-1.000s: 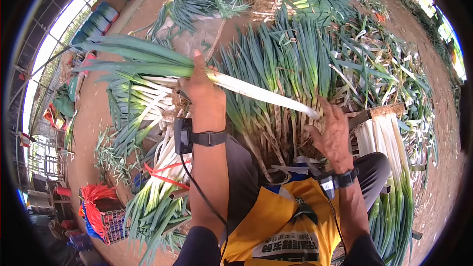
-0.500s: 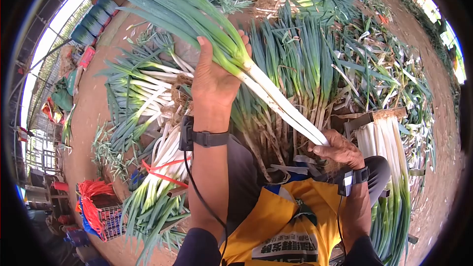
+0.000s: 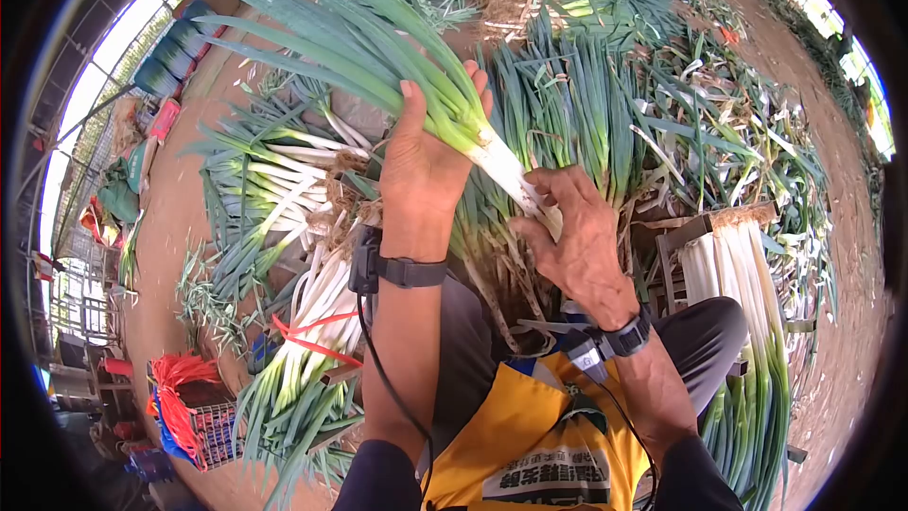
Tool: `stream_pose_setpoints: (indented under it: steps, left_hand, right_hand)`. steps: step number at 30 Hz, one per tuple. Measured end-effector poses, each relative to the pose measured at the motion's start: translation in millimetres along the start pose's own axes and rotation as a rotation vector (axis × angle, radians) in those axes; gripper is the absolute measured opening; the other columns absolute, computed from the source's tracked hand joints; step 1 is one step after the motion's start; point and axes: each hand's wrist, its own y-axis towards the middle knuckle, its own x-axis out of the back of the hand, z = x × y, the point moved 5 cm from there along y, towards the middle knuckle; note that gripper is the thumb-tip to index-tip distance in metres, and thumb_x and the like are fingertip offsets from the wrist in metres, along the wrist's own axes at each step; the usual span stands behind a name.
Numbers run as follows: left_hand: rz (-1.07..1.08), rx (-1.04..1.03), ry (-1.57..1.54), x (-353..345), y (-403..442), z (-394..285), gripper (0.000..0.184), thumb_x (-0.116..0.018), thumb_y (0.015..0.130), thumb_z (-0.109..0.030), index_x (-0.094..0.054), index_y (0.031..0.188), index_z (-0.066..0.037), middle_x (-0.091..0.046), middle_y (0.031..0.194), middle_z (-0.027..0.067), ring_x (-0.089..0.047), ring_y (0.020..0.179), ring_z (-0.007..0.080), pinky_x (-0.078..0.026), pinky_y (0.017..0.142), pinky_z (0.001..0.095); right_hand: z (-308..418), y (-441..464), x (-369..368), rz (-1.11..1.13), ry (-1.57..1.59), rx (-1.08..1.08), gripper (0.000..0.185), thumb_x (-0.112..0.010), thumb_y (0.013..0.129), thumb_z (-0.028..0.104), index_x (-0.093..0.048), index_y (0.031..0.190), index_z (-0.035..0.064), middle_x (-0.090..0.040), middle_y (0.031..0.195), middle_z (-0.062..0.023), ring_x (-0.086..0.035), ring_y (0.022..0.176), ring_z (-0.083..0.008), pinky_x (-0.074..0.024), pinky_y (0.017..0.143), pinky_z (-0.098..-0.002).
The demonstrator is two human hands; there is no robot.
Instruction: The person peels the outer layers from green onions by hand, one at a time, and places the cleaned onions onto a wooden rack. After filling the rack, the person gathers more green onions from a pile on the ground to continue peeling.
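Large green onions [image 3: 497, 159] slant across the middle, their leaves toward the upper left and white stems toward the lower right. My left hand [image 3: 426, 166] cradles them where green turns to white, thumb on the near side and fingers behind. My right hand [image 3: 577, 241] is closed around the white stems lower down, thumb and fingers on either side, hiding their lower ends. Behind my hands, untrimmed green onions [image 3: 577, 114] stand in a dense row with dry, brownish lower leaves.
At left lies a pile of white-stemmed onions [image 3: 284, 185]; below it a bunch is tied with red ribbon [image 3: 317, 341]. A crate [image 3: 218, 435] carries red strips. Bundled onions [image 3: 742, 274] rest on a rack at right. Stripped leaves [image 3: 747, 132] litter the ground behind.
My right hand has moved up and left along the white stems, from their lower ends to nearer my left hand. My left hand has shifted slightly right with the onions.
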Motion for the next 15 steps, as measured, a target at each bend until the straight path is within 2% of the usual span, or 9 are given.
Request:
stream_pose_setpoints:
  steps: [2, 5, 8, 12, 15]
  left_hand:
    - [0.002, -0.001, 0.018, 1.8, 0.2, -0.4, 0.059, -0.064, 0.094, -0.032, -0.043, 0.139, 0.001, -0.048, 0.141, 0.0216, -0.043, 0.134, 0.0346, -0.034, 0.115, 0.0504]
    - [-0.002, -0.022, 0.052, 1.5, -1.0, -2.2, 0.061, -0.063, 0.094, -0.034, -0.043, 0.140, 0.001, -0.049, 0.140, 0.0216, -0.044, 0.133, 0.0343, -0.034, 0.114, 0.0497]
    - [-0.015, -0.026, 0.065, 1.0, -2.2, -1.2, 0.062, -0.063, 0.094, -0.036, -0.042, 0.140, 0.000, -0.049, 0.140, 0.0222, -0.046, 0.132, 0.0343, -0.035, 0.113, 0.0497]
    - [-0.035, -0.024, 0.083, -3.2, -3.5, 1.2, 0.059, -0.065, 0.093, -0.039, -0.048, 0.137, -0.003, -0.059, 0.128, 0.0178, -0.055, 0.119, 0.0307, -0.043, 0.103, 0.0445]
    - [0.000, 0.006, 0.075, -3.1, -3.3, 4.3, 0.059, -0.064, 0.094, -0.041, -0.048, 0.137, -0.004, -0.059, 0.127, 0.0169, -0.056, 0.118, 0.0306, -0.044, 0.103, 0.0444]
  right_hand:
    - [-0.8, 9.5, -7.6, -0.028, -0.062, 0.005, 0.034, -0.075, 0.074, 0.003, -0.059, 0.103, 0.0052, -0.062, 0.092, -0.0135, -0.064, 0.079, -0.0338, -0.0508, 0.066, -0.0415]
    - [0.2, 12.5, -12.2, -0.031, -0.019, -0.073, 0.030, -0.074, 0.074, 0.001, -0.060, 0.101, 0.0047, -0.063, 0.088, -0.0136, -0.064, 0.076, -0.0339, -0.0507, 0.064, -0.0410]
    - [4.2, 12.9, -13.8, -0.089, 0.053, -0.036, 0.022, -0.071, 0.074, -0.002, -0.062, 0.094, 0.0031, -0.063, 0.082, -0.0144, -0.064, 0.072, -0.0356, -0.0509, 0.063, -0.0409]
    - [-1.9, 12.7, -18.1, -0.023, 0.196, -0.153, 0.014, -0.071, 0.075, -0.004, -0.064, 0.086, 0.0008, -0.064, 0.076, -0.0097, -0.064, 0.068, -0.0227, -0.0501, 0.062, -0.0337]
    - [-11.9, 8.6, -16.9, 0.036, 0.383, -0.317, 0.011, -0.071, 0.077, -0.005, -0.063, 0.083, 0.0008, -0.064, 0.075, -0.0039, -0.061, 0.068, -0.0114, -0.0478, 0.061, -0.0275]
